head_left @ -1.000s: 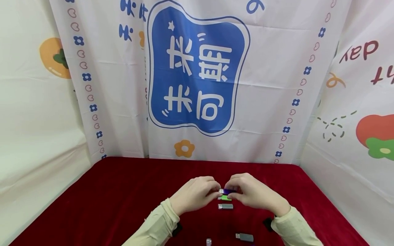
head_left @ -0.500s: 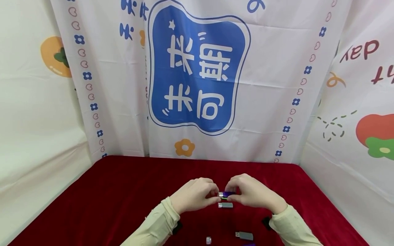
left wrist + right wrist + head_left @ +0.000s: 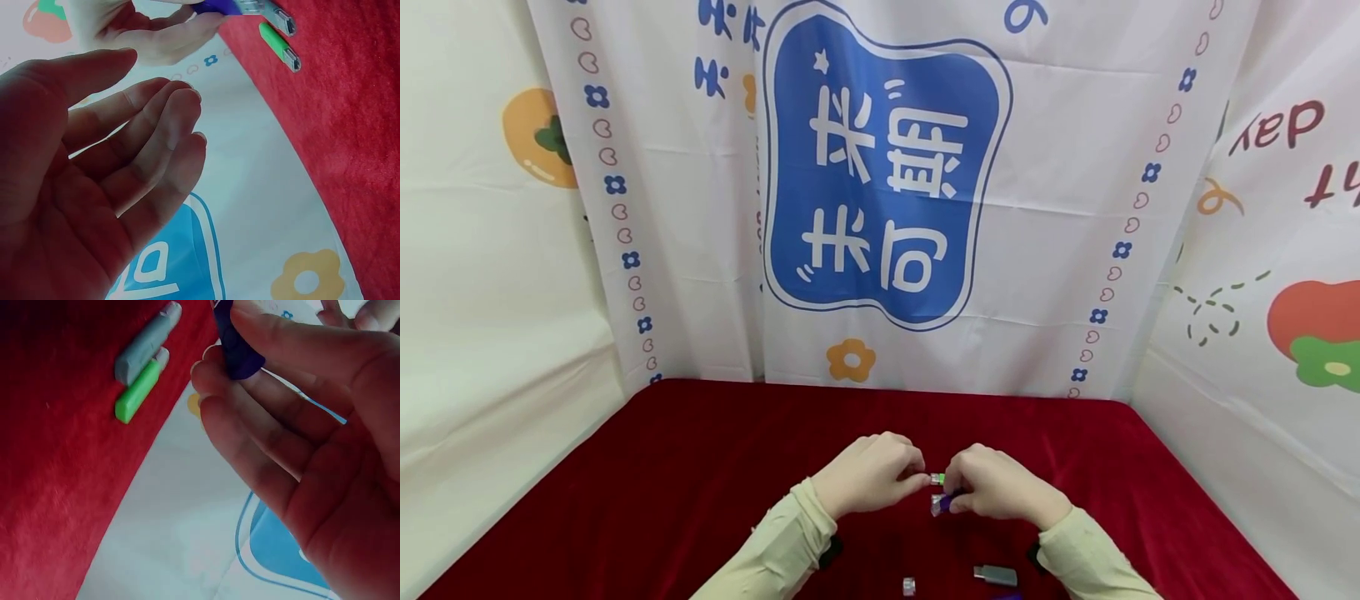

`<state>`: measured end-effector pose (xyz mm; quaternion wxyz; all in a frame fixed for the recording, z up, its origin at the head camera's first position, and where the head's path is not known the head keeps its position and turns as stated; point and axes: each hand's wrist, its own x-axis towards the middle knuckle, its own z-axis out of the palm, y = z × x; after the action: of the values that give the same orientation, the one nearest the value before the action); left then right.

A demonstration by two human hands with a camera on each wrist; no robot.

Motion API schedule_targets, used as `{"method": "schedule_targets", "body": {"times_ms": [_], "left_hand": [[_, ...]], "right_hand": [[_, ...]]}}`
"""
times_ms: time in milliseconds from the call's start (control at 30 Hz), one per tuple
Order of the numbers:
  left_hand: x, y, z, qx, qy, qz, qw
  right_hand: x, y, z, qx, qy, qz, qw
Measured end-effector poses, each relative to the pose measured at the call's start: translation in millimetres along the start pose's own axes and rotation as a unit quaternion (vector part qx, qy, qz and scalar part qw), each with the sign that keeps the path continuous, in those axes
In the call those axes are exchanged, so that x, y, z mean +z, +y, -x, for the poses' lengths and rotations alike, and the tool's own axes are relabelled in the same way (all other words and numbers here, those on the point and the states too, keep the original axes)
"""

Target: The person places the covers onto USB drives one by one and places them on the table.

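Observation:
My right hand (image 3: pixel 1003 487) pinches a purple USB stick (image 3: pixel 237 353) between thumb and fingers, held above the red cloth. Its clear-capped end points left in the head view. My left hand (image 3: pixel 871 475) is beside it with fingers loosely bent; in the left wrist view nothing lies between its thumb and fingers (image 3: pixel 181 119). A green USB stick (image 3: pixel 139 392) with a clear cap lies on the cloth between the hands, partly hidden in the head view. Next to it, a grey capped USB stick (image 3: pixel 147 350) shows in the wrist views but is covered in the head view.
Nearer the front lie a grey USB stick (image 3: pixel 996 576) with its metal plug bare and a loose clear cap (image 3: pixel 908 587). A purple item (image 3: pixel 1009 597) is cut off by the bottom edge. Printed white curtains (image 3: pixel 1060 250) surround the red table (image 3: pixel 715 467).
My right hand has brought the purple USB stick from over the green one toward the front, over the grey one. The left hand has drawn slightly away from the stick.

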<state>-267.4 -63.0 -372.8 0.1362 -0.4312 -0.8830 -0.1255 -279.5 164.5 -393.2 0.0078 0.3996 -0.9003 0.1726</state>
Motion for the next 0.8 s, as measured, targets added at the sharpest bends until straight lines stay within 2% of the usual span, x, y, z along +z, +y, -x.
{"method": "schedule_targets", "body": {"times_ms": [300, 500, 600, 800], "left_hand": [[1.3, -0.9, 3.0, -0.010, -0.009, -0.014, 0.9998], [2.8, 0.6, 4.1, -0.021, -0.032, -0.010, 0.9992], [2.8, 0.6, 4.3, -0.030, -0.045, -0.005, 0.9985], [0.6, -2.6, 2.6, -0.053, -0.066, 0.010, 0.9964]], "right_hand": [[15, -5, -5.3, -0.002, -0.018, 0.030, 0.9994], [22, -8, -1.3, 0.008, -0.019, 0.068, 0.9975], [18, -11, 3.5, 0.021, -0.025, 0.067, 0.9972], [-9, -22, 13.0, 0.038, -0.060, 0.054, 0.9960]]}}
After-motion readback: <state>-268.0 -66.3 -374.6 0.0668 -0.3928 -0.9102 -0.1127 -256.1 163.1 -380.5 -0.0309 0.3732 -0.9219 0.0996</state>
